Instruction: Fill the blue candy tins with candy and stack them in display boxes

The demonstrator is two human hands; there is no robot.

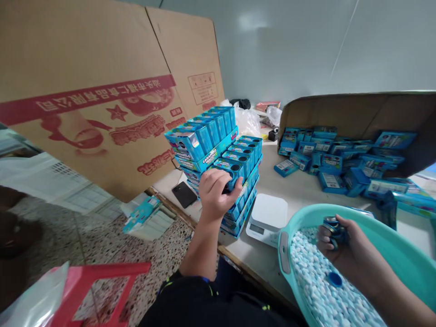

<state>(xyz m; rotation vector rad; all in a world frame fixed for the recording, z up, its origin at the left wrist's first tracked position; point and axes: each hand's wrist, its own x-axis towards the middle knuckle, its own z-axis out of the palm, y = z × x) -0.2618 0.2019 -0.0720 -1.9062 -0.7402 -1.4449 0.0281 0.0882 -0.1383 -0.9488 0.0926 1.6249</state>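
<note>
My left hand (218,190) is closed around the near end of a small blue candy box (235,168) on the right-hand stack. Behind it rises a taller stack of blue boxes (200,136), some with "Caramelo" lettering. Over a turquoise basin (286,268), my right hand (344,245) grips shiny dark-blue pieces (332,227) that look like small round tins or caps; their exact kind is unclear. Pale blue and white candies (309,268) fill much of the basin. On them lies a round blue cap (335,279).
A white kitchen scale (269,213) stands between stacks and basin. Blue boxes (330,161) spill from an open carton (340,109) at the right. A large cardboard carton (102,81) rises at the left, with a dark phone (184,194) near the table edge. A red stool (102,277) is below.
</note>
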